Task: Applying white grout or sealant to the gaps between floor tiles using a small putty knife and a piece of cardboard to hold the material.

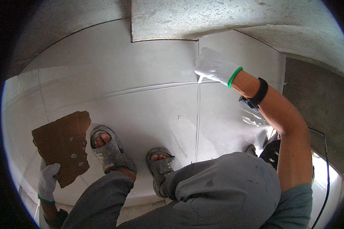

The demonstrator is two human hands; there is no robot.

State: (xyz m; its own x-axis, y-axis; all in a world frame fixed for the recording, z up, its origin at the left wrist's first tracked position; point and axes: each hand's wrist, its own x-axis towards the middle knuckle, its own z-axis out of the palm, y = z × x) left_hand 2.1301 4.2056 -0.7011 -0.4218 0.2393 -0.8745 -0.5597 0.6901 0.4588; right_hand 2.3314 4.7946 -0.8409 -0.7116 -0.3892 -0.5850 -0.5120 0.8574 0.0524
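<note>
My left hand (47, 179), in a white glove, grips the lower edge of a torn brown cardboard piece (63, 147) spotted with grey blobs of paste, held out at my left. My right hand (214, 66), also in a white glove, reaches forward and presses a small white tool (200, 79) against the joint (198, 114) between large white floor tiles (122, 76). A black watch (256, 97) sits on that forearm. I squat on the tiles, my feet in grey sandals (111, 150).
Bare grey cement (218, 17) borders the tiles at the back and right. A black cable (326, 171) runs along the right edge. Some dark items lie by my right knee.
</note>
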